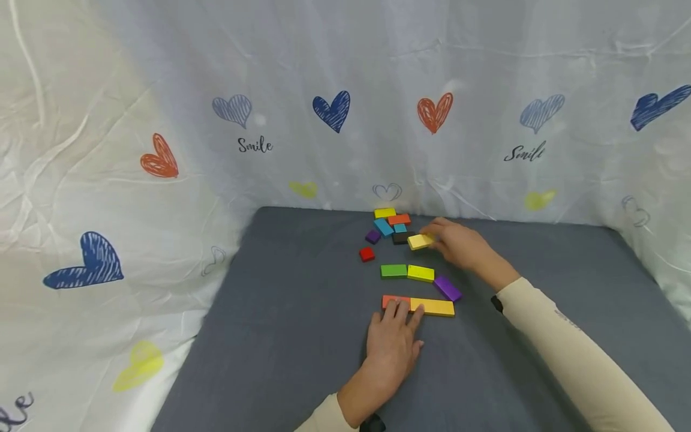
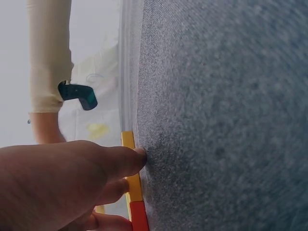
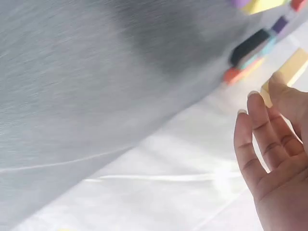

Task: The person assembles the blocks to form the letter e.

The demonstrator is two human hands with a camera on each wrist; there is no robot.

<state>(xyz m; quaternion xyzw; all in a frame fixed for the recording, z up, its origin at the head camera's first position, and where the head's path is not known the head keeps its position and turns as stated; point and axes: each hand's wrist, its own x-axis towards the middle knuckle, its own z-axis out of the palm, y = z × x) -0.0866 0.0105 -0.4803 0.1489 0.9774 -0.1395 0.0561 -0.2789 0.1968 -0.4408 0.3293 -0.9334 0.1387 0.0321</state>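
My right hand (image 1: 459, 245) pinches a pale yellow block (image 1: 419, 242) at one end between thumb and fingers, beside the black block (image 1: 400, 238). The right wrist view shows the thumb on that block (image 3: 294, 66), with the other fingers loosely bent. On the grey table, a red-orange block (image 1: 387, 299) and a longer yellow-orange block (image 1: 436, 308) lie end to end. My left hand (image 1: 391, 345) rests its outstretched fingertips on them, partly covering the red-orange one. In the left wrist view the thumb is close along the yellow-orange block (image 2: 127, 138).
Behind that row lie a green block (image 1: 393, 272), a yellow block (image 1: 421, 273) and a slanted purple block (image 1: 447, 288). A red cube (image 1: 367, 254), a dark purple block (image 1: 373, 236) and several others cluster toward the back. A heart-printed curtain (image 1: 378, 60) borders the table.
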